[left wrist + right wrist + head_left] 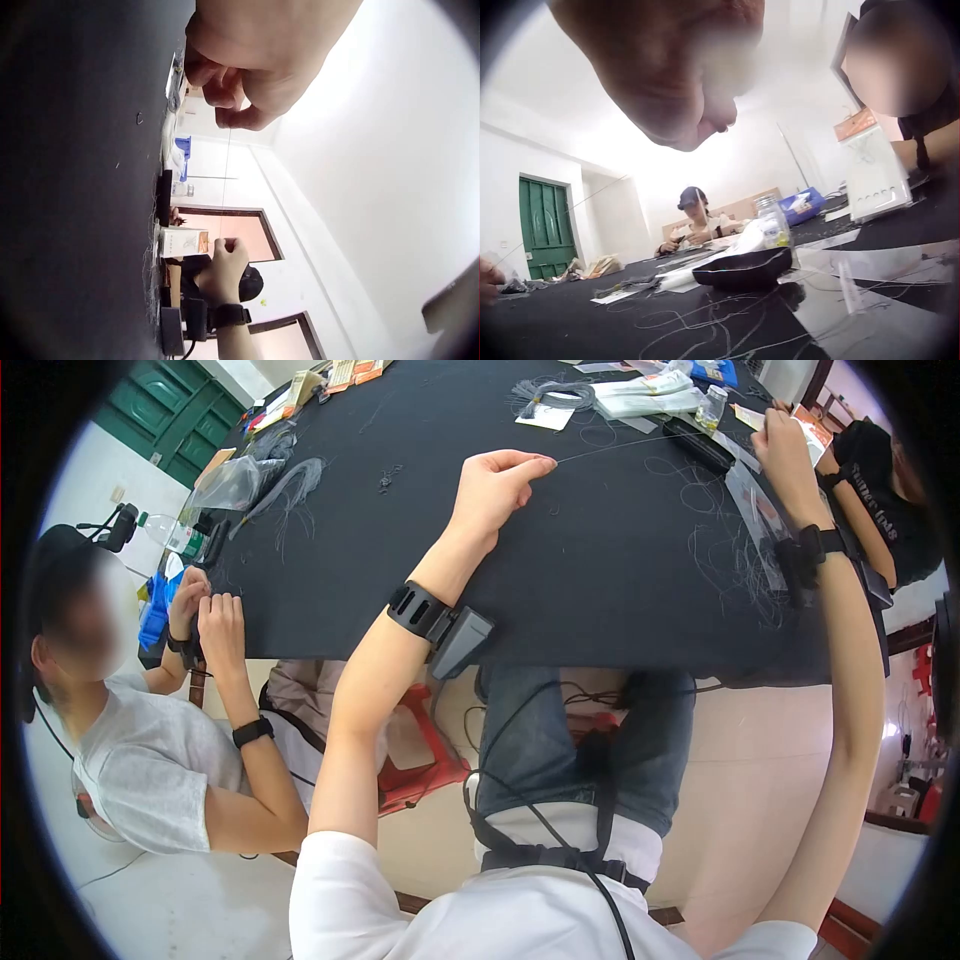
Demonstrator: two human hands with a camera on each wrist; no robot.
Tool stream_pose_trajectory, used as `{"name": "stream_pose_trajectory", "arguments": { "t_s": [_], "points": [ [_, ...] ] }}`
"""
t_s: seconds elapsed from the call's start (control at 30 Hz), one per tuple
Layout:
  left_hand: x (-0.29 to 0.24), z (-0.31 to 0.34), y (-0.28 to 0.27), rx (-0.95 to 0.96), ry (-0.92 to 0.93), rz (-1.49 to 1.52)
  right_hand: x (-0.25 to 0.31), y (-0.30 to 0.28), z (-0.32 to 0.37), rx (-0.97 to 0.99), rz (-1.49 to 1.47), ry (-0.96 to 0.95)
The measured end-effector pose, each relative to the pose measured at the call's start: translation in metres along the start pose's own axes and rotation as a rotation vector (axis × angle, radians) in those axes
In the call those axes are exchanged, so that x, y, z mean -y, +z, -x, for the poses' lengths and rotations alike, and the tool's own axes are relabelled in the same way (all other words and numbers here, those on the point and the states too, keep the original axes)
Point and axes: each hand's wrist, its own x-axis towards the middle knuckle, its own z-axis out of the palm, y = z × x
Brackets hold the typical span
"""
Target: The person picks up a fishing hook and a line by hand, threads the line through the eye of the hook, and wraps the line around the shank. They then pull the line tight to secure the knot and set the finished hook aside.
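Note:
A thin pale line [640, 446] stretches nearly straight between my two hands above the black table. My left hand [490, 495] pinches one end between thumb and index finger, the other fingers folded in. Farther off at the right, my right hand [788, 465] pinches the other end, raised over the table's right side. In the left wrist view the line [228, 165] runs from the left fingertips toward the right hand [223, 270]. Under the right hand lie a black tray [742, 270], loose strands [720, 322] and clear plastic sleeves [855, 300].
Behind the tray stand a small glass jar [711, 407] and white packets [650, 395]. A coil of grey line [555, 398] lies at the back. Plastic bags [235, 485] are on the left. A person [160, 750] sits at my left, another [880, 500] at my right.

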Motion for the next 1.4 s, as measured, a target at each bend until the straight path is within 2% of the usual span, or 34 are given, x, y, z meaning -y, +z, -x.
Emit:
{"name": "stream_pose_trajectory", "arguments": {
  "t_s": [0.17, 0.4, 0.7, 0.8, 0.9, 0.93, 0.97, 1.03, 1.1, 1.17, 1.23, 1.3, 1.4],
  "points": [
    [0.001, 0.0, 0.002, 0.055, 0.009, 0.024, -0.027, 0.0, 0.025, 0.029, -0.001, 0.093],
    [0.002, 0.002, 0.005, 0.109, 0.003, 0.017, -0.034, 0.003, 0.027, 0.018, 0.057, 0.098],
    [0.0, 0.006, 0.01, 0.267, 0.007, 0.08, -0.04, -0.007, 0.035, 0.047, 0.092, 0.102],
    [0.005, 0.006, 0.009, 0.277, 0.071, 0.048, -0.041, -0.007, 0.036, 0.181, 0.097, 0.172],
    [0.011, 0.0, 0.0, 0.254, 0.164, -0.111, -0.043, -0.011, 0.041, 0.538, 0.168, 0.295],
    [0.011, 0.001, -0.001, 0.247, 0.174, -0.138, -0.042, -0.019, 0.035, 0.713, 0.243, 0.299],
    [0.01, 0.001, -0.001, 0.241, 0.185, -0.164, -0.037, -0.027, 0.035, 0.656, 0.304, 0.298],
    [0.002, 0.0, 0.002, 0.229, 0.248, -0.223, -0.017, -0.044, 0.028, 0.549, 0.228, 0.228],
    [-0.009, 0.005, 0.007, 0.222, 0.348, -0.292, 0.038, -0.059, 0.025, 0.272, -0.14, 0.182],
    [-0.012, 0.006, 0.008, 0.198, 0.502, -0.384, 0.1, -0.058, 0.026, 0.351, -0.543, 0.147],
    [-0.007, 0.0, 0.002, 0.202, 0.676, -0.479, 0.152, -0.049, 0.03, 0.516, -0.906, 0.128],
    [0.004, -0.008, -0.002, 0.219, 0.872, -0.559, 0.183, -0.02, 0.04, 0.422, -1.191, 0.174],
    [0.005, -0.002, -0.001, 0.235, 0.718, -0.489, 0.183, -0.018, 0.034, 0.644, -1.28, 0.193]
  ]
}}
